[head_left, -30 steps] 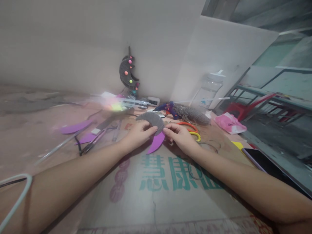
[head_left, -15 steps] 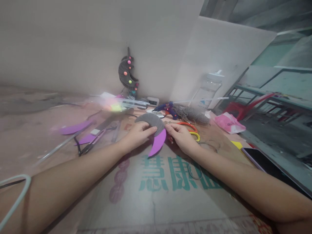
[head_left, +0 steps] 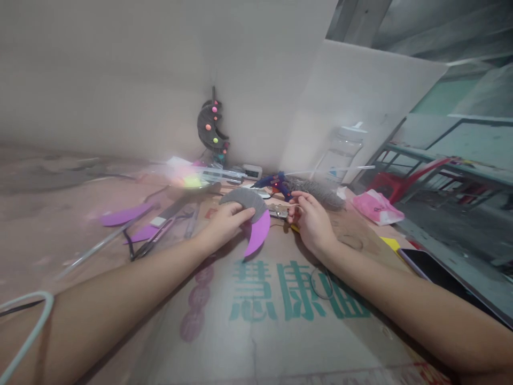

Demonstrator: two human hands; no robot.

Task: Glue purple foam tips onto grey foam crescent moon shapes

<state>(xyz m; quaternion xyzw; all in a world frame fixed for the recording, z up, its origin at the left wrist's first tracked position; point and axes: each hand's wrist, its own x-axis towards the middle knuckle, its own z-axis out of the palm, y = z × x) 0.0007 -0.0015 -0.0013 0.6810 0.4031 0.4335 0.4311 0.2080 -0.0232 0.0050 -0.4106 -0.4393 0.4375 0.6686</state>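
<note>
My left hand (head_left: 230,227) is closed on a crescent moon cutout (head_left: 258,232), thumb on its front. Grey yarn (head_left: 245,199) wraps the crescent's upper part, while its lower tip is bare purple. To the right, my right hand (head_left: 312,222) is raised with its fingers pinched on what looks like a thin strand of the grey yarn; the strand itself is hard to see. Scissors lie partly hidden behind this hand, their metal part (head_left: 278,210) showing. Behind the hands are a blue glue gun (head_left: 276,184) and a bundle of grey yarn (head_left: 316,192).
A finished-looking grey crescent with coloured balls (head_left: 208,126) is against the wall. A clear bottle (head_left: 340,152), a pink packet (head_left: 377,207) and a phone (head_left: 444,278) are at right. Purple pieces (head_left: 126,214) and a cutter knife (head_left: 158,235) lie left. Printed cardboard (head_left: 200,353) covers the front.
My right hand has moved right and slightly up, away from the crescent's edge, and now covers the scissors' handles. My left hand keeps hold of the crescent, almost in place.
</note>
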